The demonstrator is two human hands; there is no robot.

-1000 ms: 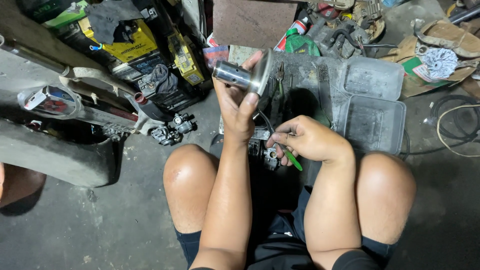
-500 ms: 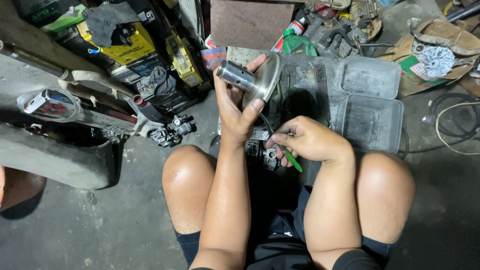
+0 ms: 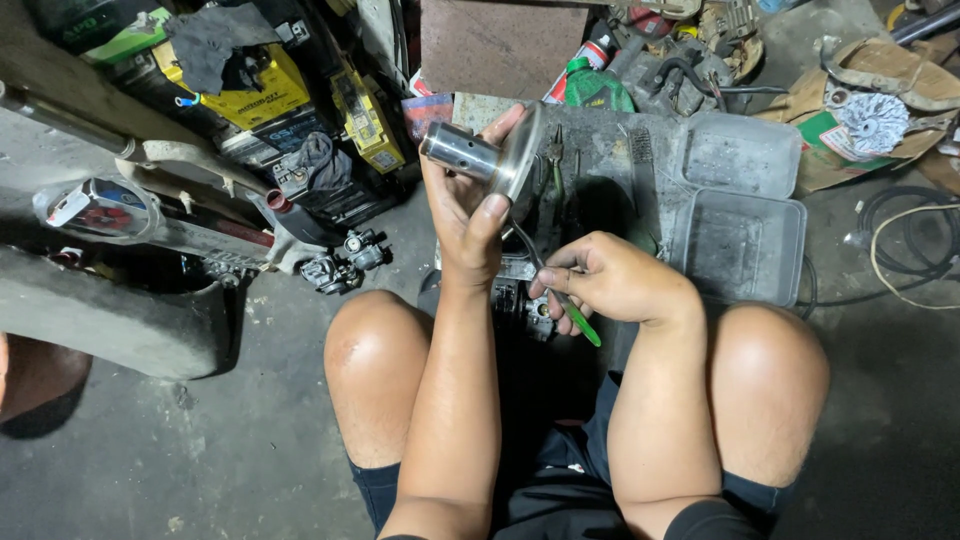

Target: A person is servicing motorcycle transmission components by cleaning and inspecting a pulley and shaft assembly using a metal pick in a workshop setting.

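Note:
My left hand (image 3: 468, 205) is raised in front of me and grips a shiny metal part (image 3: 478, 157), a round disc with a short cylindrical hub pointing left. My right hand (image 3: 612, 280) sits lower, just above my knees, closed on a thin tool with a green handle (image 3: 582, 325); its metal shaft (image 3: 525, 246) curves up toward the metal part. Below both hands, between my knees, lies a dark engine piece (image 3: 520, 300), partly hidden.
Two open grey plastic containers (image 3: 742, 215) lie to the right on a dirty mat. Yellow boxes (image 3: 262, 90) and rags are stacked at the back left. A small carburettor (image 3: 342, 265) lies on the concrete floor on the left. Cables (image 3: 905, 245) coil at the far right.
My left hand has tilted the metal part slightly, so the hub points more to the left. My right hand has stayed in place.

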